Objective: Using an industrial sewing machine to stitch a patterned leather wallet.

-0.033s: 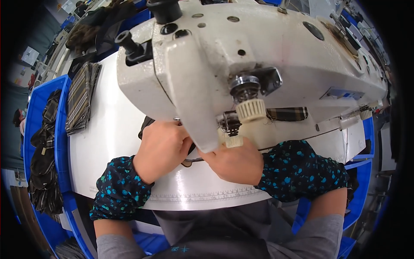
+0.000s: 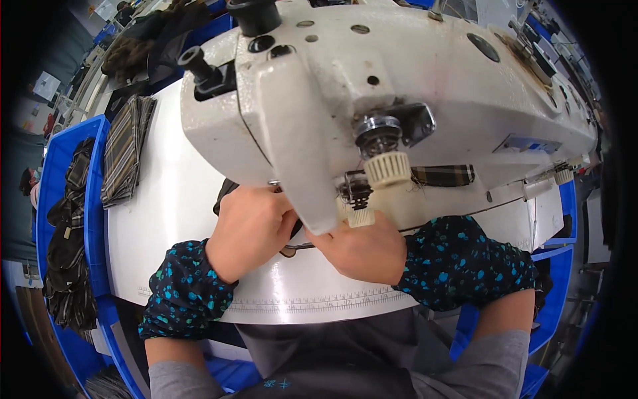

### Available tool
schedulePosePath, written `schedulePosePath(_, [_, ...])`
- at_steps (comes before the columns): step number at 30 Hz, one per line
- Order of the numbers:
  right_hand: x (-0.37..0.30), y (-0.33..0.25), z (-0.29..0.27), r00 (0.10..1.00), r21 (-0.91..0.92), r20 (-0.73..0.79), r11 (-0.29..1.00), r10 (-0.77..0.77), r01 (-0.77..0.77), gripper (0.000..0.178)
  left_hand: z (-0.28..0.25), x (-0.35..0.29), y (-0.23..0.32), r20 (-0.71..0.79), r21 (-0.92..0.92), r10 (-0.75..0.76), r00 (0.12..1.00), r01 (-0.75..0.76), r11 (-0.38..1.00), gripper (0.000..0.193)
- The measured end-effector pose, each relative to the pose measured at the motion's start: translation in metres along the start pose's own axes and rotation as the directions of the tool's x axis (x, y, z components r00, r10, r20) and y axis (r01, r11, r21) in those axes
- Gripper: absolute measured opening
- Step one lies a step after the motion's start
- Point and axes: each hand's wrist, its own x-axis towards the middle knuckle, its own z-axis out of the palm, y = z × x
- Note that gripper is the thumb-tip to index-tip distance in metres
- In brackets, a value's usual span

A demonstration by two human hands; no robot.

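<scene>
A white sewing machine (image 2: 452, 86) fills the upper middle, and its head hides the needle area and many of my fingertips. My left hand (image 2: 249, 229) is closed, fingers curled, on a dark piece of fabric (image 2: 224, 193) that shows behind the knuckles and below the fingers. Opposite it, my right hand (image 2: 364, 249) lies under the tension knobs. Its thumb and finger come together at the fabric's near edge, but the tips are hidden by the machine. A small tan-edged bit of the piece (image 2: 288, 252) peeks out between the hands.
Folded striped fabric (image 2: 129, 149) lies at the table's left edge, beside a blue bin (image 2: 100, 219) of dark cloth pieces. A plaid strip (image 2: 443, 175) rests by the machine arm. Along the front edge of the white table (image 2: 173, 219) runs a printed ruler. More blue bins (image 2: 555, 292) stand at right.
</scene>
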Motion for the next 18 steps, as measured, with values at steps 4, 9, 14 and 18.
schedulePosePath(4, [0.0, 0.002, 0.006, 0.994, -0.024, -0.108, 1.0, -0.011, 0.009, 0.025, -0.004, 0.002, -0.001, 0.044, 0.016, -0.048, 0.998, 0.047, 0.999, 0.016])
schedulePosePath(9, [-0.002, 0.004, 0.007, 0.99, 0.013, -0.138, 1.0, -0.006, 0.008, 0.025, -0.004, -0.005, -0.037, 0.038, -0.472, -0.262, 0.964, 0.249, 0.846, 0.016])
schedulePosePath(14, [-0.001, 0.004, 0.0, 0.997, -0.01, -0.075, 1.0, -0.009, 0.009, 0.025, -0.011, -0.012, -0.032, -0.143, 0.14, 0.106, 0.984, -0.086, 0.986, 0.019])
schedulePosePath(18, [-0.002, 0.005, 0.005, 0.993, 0.018, -0.118, 1.0, -0.012, 0.015, 0.026, -0.013, -0.007, -0.012, 0.075, 0.095, 0.509, 0.857, -0.514, 0.852, 0.017])
